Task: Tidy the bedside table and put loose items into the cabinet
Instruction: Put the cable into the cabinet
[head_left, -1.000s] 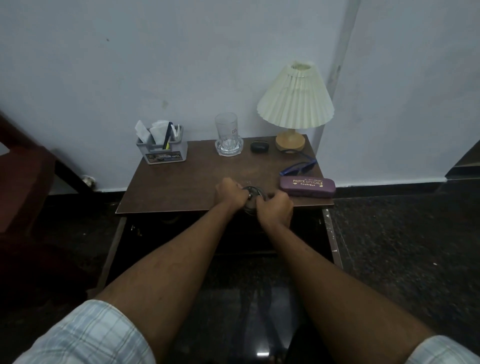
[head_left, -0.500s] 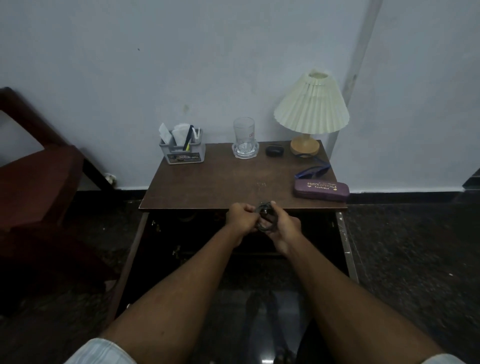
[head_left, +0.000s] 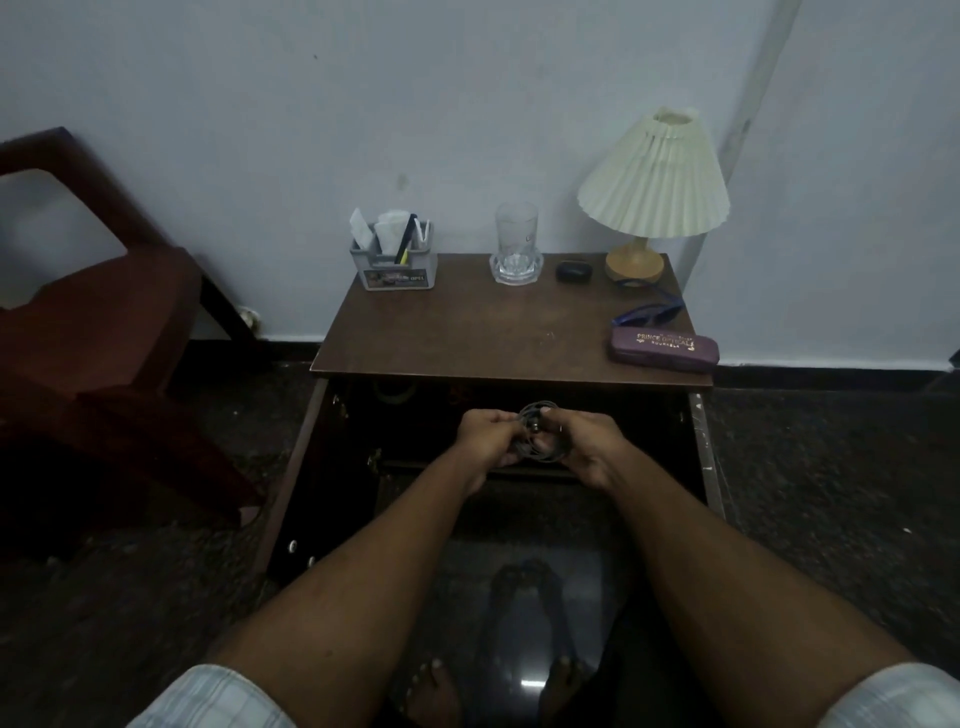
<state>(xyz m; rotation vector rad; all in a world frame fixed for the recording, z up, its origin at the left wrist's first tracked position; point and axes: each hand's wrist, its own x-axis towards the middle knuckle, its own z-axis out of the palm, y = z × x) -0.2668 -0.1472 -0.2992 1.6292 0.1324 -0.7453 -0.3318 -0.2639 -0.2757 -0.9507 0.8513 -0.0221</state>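
1. Both hands meet at the centre of the frame, just below the front edge of the tabletop (head_left: 483, 332). Between them is a small coil of grey cable (head_left: 530, 413).
2. The left hand (head_left: 485, 436) has its fingers curled in and pinches the coil's left side. The right hand (head_left: 589, 441) cups it from the right, with thumb and fingertips closed on the loops.
3. The relation that matters: the coil is in the air in front of the open cabinet (head_left: 306, 467), whose dark mouth lies straight past the hands, further up the frame and under the tabletop. I judge the move to be a short push forward and a release. Neither hand is clearly nearer, though the right seems to carry more of the coil.
4. The coil is roughly round, so it has no real long axis. Its loops face the camera.
5. Hard to make out: the cabinet's inside is almost black. I can make out a faint ring shape near its upper left and not much else, so I cannot tell where there is free space. Whether a plug or loose end hangs from the coil is unclear.
6. On the tabletop, well apart from the hands, are a purple case (head_left: 665, 349) and blue glasses (head_left: 647, 313) at the right edge, and a lamp (head_left: 654, 176), a small black case (head_left: 573, 271), a glass (head_left: 516, 239) and an organiser (head_left: 395, 262) along the back.
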